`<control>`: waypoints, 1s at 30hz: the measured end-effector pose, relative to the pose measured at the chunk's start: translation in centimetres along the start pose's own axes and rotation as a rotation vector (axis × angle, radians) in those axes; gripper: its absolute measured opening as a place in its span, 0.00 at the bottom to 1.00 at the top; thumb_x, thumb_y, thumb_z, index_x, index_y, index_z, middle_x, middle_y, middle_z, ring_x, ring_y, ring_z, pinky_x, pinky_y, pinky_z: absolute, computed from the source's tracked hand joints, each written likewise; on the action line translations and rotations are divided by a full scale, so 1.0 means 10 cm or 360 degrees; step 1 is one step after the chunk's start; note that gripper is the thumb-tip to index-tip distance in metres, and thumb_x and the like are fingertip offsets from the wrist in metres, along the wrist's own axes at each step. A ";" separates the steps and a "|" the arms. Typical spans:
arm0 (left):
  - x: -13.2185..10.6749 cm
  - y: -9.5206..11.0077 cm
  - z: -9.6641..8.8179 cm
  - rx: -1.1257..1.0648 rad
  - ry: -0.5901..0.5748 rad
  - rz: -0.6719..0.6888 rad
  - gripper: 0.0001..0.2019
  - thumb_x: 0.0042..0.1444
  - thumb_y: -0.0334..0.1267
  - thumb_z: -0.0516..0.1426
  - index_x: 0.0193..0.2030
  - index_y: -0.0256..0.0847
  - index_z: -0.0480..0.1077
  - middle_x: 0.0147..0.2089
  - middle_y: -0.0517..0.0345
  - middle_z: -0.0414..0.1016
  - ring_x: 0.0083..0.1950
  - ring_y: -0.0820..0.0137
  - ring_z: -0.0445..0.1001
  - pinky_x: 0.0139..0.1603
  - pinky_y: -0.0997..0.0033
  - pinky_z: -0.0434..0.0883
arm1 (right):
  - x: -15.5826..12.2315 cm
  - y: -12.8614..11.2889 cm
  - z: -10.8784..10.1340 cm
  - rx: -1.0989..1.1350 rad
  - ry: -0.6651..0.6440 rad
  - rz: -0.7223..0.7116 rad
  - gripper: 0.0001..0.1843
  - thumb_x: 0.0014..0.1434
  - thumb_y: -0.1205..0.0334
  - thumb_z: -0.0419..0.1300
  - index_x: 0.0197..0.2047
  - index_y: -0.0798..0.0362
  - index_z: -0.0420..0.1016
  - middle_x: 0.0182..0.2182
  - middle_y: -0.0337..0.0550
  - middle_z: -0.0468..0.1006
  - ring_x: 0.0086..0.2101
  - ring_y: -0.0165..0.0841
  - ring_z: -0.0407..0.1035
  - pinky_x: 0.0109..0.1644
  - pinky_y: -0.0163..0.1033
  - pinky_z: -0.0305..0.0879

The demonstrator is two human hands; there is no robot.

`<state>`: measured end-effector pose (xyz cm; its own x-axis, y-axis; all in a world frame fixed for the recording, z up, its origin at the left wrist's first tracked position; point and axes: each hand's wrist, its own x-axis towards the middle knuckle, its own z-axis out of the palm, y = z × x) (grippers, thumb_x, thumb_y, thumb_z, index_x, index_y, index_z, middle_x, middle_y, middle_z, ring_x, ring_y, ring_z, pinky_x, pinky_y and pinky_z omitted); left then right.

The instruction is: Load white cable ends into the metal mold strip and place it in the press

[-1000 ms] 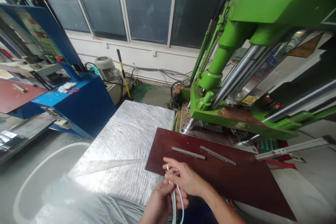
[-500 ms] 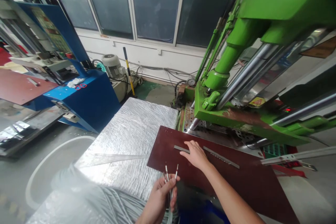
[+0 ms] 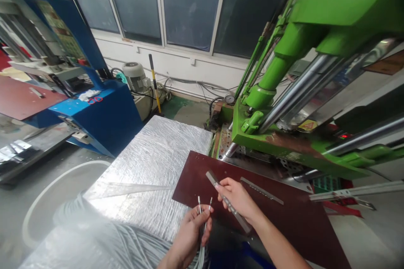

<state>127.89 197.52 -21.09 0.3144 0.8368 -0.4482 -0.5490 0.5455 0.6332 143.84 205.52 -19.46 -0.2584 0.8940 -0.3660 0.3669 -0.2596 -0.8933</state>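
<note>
We see the left hand (image 3: 192,229) clenched round a bunch of white wires (image 3: 202,218), metal tips poking up above the fingers, just over the near edge of the dark red board (image 3: 284,222). Right hand (image 3: 237,196) grips a thin metal strip (image 3: 227,202), tilted, lifted off the board, close beside the wire tips. A 2nd strip (image 3: 261,191) lies flat on the board by the green press (image 3: 284,92).
</note>
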 end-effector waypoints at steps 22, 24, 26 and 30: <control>-0.01 -0.08 0.18 0.0410 0.0047 -0.0043 0.14 0.47 0.46 0.59 0.25 0.37 0.63 0.16 0.65 0.62 0.13 0.82 0.51 0.14 0.77 0.44 | -0.22 -0.27 0.05 0.0302 -0.0326 0.0058 0.20 0.57 0.57 0.56 0.52 0.53 0.71 0.35 0.47 0.77 0.26 0.27 0.65 0.28 0.34 0.59; -0.02 -0.07 0.19 0.0413 0.0061 -0.0049 0.13 0.47 0.45 0.59 0.25 0.38 0.62 0.16 0.66 0.62 0.13 0.83 0.50 0.14 0.77 0.44 | -0.22 -0.28 0.06 0.0285 -0.0313 0.0053 0.20 0.57 0.57 0.56 0.52 0.53 0.71 0.35 0.46 0.77 0.26 0.28 0.65 0.29 0.34 0.60; -0.03 -0.07 0.20 0.0418 0.0069 -0.0050 0.13 0.47 0.45 0.58 0.24 0.38 0.62 0.15 0.66 0.61 0.13 0.83 0.49 0.14 0.77 0.43 | -0.22 -0.29 0.06 0.0271 -0.0299 0.0048 0.20 0.57 0.56 0.56 0.52 0.53 0.71 0.35 0.46 0.77 0.27 0.29 0.66 0.29 0.34 0.60; -0.03 -0.07 0.20 0.0429 0.0066 -0.0044 0.13 0.47 0.44 0.58 0.24 0.38 0.62 0.16 0.66 0.62 0.13 0.82 0.50 0.14 0.77 0.44 | -0.20 -0.28 0.08 0.0252 -0.0286 0.0048 0.20 0.57 0.56 0.56 0.51 0.53 0.72 0.35 0.47 0.77 0.27 0.29 0.66 0.28 0.34 0.60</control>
<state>129.71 196.99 -20.09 0.2913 0.8217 -0.4899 -0.3126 0.5658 0.7630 142.66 204.12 -16.46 -0.4095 0.8093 -0.4211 0.2360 -0.3518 -0.9058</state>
